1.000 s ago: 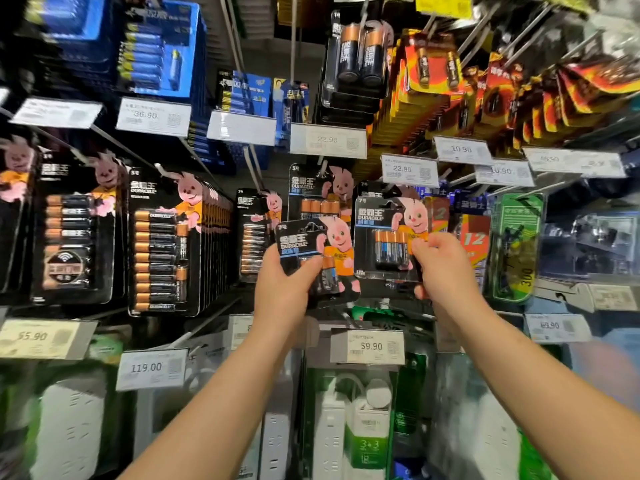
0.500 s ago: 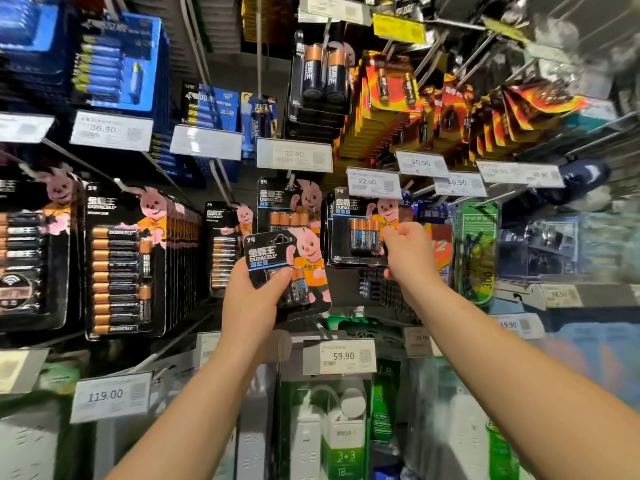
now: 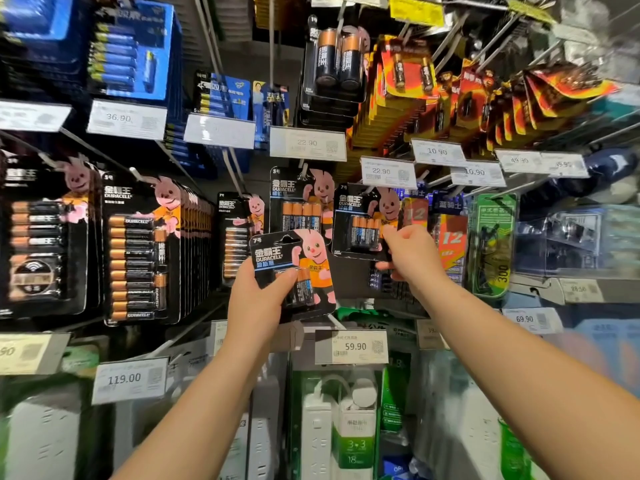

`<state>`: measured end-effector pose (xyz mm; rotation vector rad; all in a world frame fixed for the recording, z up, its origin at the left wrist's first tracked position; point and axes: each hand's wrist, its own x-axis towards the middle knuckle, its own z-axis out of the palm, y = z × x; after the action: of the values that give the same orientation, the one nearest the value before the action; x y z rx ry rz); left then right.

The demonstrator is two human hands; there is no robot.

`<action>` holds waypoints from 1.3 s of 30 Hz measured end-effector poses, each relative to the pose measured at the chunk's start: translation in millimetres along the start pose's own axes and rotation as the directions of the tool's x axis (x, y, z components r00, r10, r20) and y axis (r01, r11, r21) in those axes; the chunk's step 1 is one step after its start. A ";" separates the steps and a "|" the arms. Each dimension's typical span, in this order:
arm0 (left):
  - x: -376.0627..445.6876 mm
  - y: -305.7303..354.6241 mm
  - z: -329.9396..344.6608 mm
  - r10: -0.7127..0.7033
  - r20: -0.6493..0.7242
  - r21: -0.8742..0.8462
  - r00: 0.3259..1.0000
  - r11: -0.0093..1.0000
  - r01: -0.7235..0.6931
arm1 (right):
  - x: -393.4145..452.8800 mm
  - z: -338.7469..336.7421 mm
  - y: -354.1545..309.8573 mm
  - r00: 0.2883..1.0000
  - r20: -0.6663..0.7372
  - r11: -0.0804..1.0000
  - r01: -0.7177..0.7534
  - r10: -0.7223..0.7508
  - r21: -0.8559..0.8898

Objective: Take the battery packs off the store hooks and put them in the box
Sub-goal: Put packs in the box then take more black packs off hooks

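My left hand grips a black battery pack with a pink bunny, held free of the hooks in front of the display, tilted a little. My right hand pinches the lower right corner of a second small bunny pack that hangs at its store hook under the 22.90 tag. Another bunny pack hangs just left of it. The box is not in view.
Large battery packs hang in rows on the left, blue packs above them, orange-red packs at upper right. Price tags stick out on hook ends. White power strips hang below my arms.
The view has shifted a little. My left hand with its pack has stayed low in front of the shelf. My right hand keeps its pinch on the hanging pack.
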<state>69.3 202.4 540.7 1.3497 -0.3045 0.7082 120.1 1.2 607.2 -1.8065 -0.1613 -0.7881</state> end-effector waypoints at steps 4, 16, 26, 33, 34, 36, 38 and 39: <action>-1.9 0.0 -3.8 0.004 0.004 -0.027 1.000 1.000 -0.004 | -24.1 -5.5 9.6 0.999 0.025 0.999 -0.024 0.023 0.034; -12.2 7.9 29.9 0.126 0.085 0.023 0.988 0.992 -0.128 | -76.3 1.7 -4.0 0.905 0.411 0.994 0.084 -0.106 0.070; -6.2 20.3 34.3 -0.039 0.187 -0.125 0.982 0.990 0.063 | -39.1 -25.5 -7.7 0.995 0.100 0.985 -0.015 -0.003 0.173; -10.7 21.3 32.3 -0.053 0.207 -0.105 0.977 0.992 0.076 | -11.7 -19.6 -22.0 0.998 0.046 0.996 0.030 -0.034 0.087; -10.5 20.4 30.6 -0.057 0.208 -0.092 0.976 0.993 0.078 | -9.1 -18.0 -22.5 0.999 0.040 0.996 0.017 -0.021 0.093; -9.4 18.8 26.9 -0.071 0.212 -0.072 0.975 0.993 0.088 | -5.6 -15.5 -22.2 0.999 0.041 0.992 -0.019 0.014 0.123; -8.5 18.0 23.0 -0.080 0.212 -0.060 0.974 0.994 0.095 | -4.5 -13.3 -21.6 0.997 0.060 0.986 -0.057 0.048 0.155; -8.3 17.7 21.4 -0.085 0.211 -0.059 0.974 0.993 0.100 | -4.4 -12.5 -22.5 0.996 0.069 0.986 -0.070 0.060 0.153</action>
<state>56.0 180.5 554.4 1.3652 -0.4262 0.4751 100.7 -0.1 624.7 -1.6823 -0.1990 -0.6534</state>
